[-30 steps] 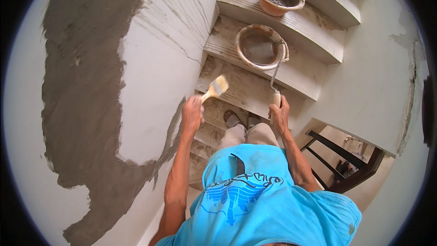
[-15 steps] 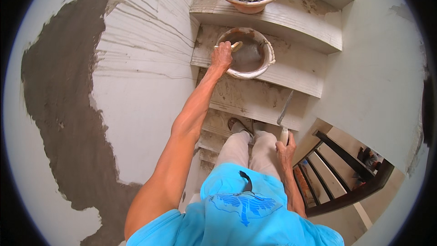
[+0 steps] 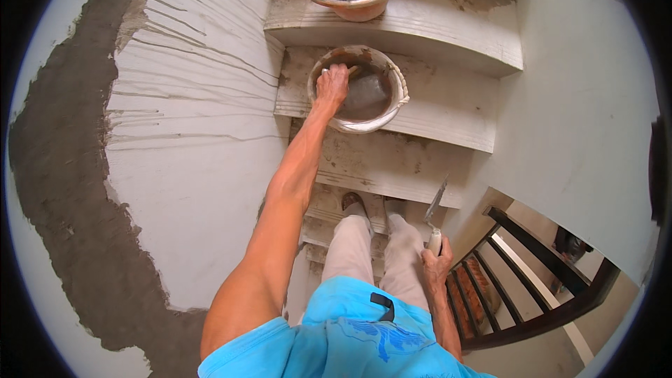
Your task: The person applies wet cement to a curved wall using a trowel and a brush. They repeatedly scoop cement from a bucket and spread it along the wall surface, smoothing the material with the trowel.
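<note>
My left hand (image 3: 332, 87) is closed at the left rim of a round bucket (image 3: 358, 126) on a stair step. It grips what looks like a brush (image 3: 354, 69), mostly hidden by the fingers, whose pale yellowish end shows over the bucket. Greyish, cloudy water (image 3: 371, 91) lies inside the bucket. Low beside my right leg, my right hand (image 3: 437, 260) is wrapped round the pale handle of a trowel (image 3: 435, 204). Its metal blade points up and away from me.
One step higher stands a second bucket (image 3: 360, 10) with wet grey mortar inside. Dark grey plaster (image 3: 63, 168) covers part of the left wall, with drips (image 3: 203, 56) running across the white surface. A dark-railed opening (image 3: 553, 266) is at lower right. My feet stand on a lower step (image 3: 325, 203).
The view has shifted, so the buckets sit further left. My left hand has turned over the rim, and less of the brush shows. The trowel stays in my right hand.
</note>
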Tool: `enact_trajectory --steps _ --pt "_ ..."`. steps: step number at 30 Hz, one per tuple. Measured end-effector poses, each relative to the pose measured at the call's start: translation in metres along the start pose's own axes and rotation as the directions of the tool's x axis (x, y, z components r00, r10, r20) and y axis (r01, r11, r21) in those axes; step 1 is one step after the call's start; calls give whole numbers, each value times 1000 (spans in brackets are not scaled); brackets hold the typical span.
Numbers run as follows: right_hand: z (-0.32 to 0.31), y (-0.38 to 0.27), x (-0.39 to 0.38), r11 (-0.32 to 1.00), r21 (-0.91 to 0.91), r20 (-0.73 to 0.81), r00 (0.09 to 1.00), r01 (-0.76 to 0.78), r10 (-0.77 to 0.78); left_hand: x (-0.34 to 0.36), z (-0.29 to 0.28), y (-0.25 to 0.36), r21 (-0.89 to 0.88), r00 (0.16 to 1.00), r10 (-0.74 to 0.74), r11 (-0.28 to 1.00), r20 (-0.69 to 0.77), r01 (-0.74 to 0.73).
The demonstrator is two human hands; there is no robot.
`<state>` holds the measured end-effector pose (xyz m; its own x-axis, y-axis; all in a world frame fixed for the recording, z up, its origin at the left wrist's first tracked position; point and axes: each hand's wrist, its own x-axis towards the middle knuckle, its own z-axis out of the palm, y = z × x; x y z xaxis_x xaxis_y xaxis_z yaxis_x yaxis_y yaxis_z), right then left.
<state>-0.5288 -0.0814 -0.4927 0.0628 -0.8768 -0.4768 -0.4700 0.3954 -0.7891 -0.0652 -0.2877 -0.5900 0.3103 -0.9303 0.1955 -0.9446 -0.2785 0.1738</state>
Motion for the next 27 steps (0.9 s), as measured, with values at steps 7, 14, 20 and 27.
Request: enact_trajectory --steps 7,14,20,27 --pt "4 -12 5 999 46 129 991 -24 18 -27 -4 11 -94 966 -232 966 113 243" --pt "26 -67 19 984 163 199 975 66 -99 -97 -138 55 -706 794 -580 639 -183 304" --pt "56 -86 40 967 213 324 924 138 -203 -196 -362 32 -624 711 -679 638 -180 451" --pt "82 -108 39 950 176 429 849 256 -309 -250 -576 -6 -232 629 -557 819 -542 525"
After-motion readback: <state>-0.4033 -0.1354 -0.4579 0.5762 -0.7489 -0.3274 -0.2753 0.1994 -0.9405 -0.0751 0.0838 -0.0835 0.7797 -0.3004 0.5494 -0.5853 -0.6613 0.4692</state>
